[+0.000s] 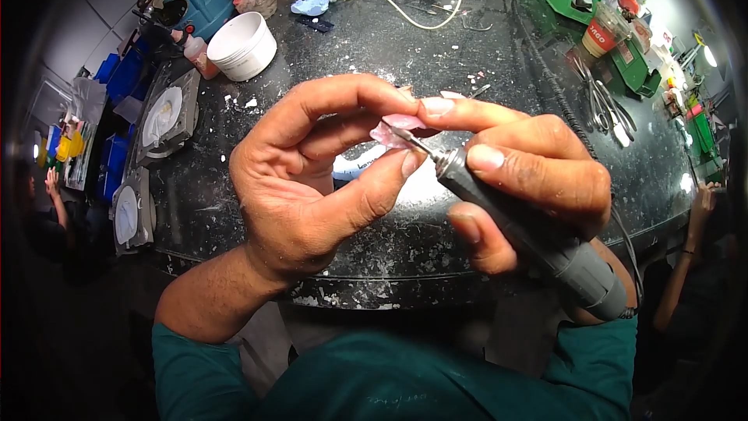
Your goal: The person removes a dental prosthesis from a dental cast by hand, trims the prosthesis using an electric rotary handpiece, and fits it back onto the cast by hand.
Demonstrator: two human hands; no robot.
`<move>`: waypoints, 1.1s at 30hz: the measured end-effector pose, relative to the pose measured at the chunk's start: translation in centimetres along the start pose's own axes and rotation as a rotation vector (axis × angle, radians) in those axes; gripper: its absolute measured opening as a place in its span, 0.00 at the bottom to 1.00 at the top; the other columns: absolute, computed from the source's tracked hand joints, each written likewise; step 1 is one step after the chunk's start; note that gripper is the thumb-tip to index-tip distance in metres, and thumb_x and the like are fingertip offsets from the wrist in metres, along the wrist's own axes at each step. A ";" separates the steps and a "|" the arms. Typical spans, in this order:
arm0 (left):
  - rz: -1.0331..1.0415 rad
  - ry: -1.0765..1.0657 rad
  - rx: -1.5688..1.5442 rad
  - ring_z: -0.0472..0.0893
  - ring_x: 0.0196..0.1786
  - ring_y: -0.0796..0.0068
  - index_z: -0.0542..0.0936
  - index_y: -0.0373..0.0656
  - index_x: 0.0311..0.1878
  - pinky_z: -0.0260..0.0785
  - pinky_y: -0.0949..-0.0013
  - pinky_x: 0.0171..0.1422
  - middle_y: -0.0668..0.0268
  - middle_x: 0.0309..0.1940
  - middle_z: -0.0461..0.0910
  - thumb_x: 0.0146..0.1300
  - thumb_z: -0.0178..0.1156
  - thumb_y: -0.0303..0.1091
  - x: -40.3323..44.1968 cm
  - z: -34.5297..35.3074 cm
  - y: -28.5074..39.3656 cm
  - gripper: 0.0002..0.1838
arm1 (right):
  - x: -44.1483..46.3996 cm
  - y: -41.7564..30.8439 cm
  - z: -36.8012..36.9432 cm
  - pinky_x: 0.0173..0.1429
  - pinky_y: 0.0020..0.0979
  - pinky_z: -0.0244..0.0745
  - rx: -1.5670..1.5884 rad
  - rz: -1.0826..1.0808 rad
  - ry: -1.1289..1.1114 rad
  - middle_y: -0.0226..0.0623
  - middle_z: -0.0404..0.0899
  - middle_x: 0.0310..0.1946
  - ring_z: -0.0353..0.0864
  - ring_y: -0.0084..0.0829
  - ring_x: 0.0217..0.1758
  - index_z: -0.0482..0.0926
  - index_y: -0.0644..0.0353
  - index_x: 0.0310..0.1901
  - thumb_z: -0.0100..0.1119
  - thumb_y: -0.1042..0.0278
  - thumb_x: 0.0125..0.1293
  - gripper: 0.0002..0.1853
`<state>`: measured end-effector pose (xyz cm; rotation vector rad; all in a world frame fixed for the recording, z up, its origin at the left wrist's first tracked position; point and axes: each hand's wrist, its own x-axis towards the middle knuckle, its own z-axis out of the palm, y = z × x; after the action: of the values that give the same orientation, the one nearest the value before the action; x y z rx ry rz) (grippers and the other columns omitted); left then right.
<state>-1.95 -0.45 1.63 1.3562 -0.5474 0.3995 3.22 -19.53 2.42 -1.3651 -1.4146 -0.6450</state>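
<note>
My left hand (300,168) is closed in a pinch, holding a small, thin pink denture-like piece (383,136) between thumb and fingers. A black rotary handpiece (538,238) lies in my right hand (549,168), gripped by thumb and fingers, its metal tip pointing up and left. The slim bur (403,136) at that tip meets or overlaps the pink piece; exact contact cannot be told. My right index fingertip reaches the piece's far edge, close to the left fingertips. Behind the hands, a light-blue item with dark lettering (360,164) is partly hidden.
A white tub (242,47) stands at the back left, near a blue machine (196,1). Pliers-like tools (604,101) and green trays (635,66) are on the right. A white cord (417,22) crosses the back. Other people's hands (52,185) show at both sides.
</note>
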 end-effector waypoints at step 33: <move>0.076 -0.011 0.073 0.81 0.55 0.71 0.71 0.31 0.55 0.71 0.69 0.63 0.55 0.50 0.80 0.59 0.65 0.17 0.1 -0.2 -0.3 0.21 | 0.3 -0.3 -0.5 0.65 0.60 0.70 0.000 0.068 -0.059 0.50 0.77 0.40 0.82 0.56 0.54 0.66 0.62 0.52 0.65 0.67 0.65 0.20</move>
<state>-1.68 -0.27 1.37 1.4115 -0.5996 0.4780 3.15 -19.93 2.89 -1.4362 -1.4084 -0.5638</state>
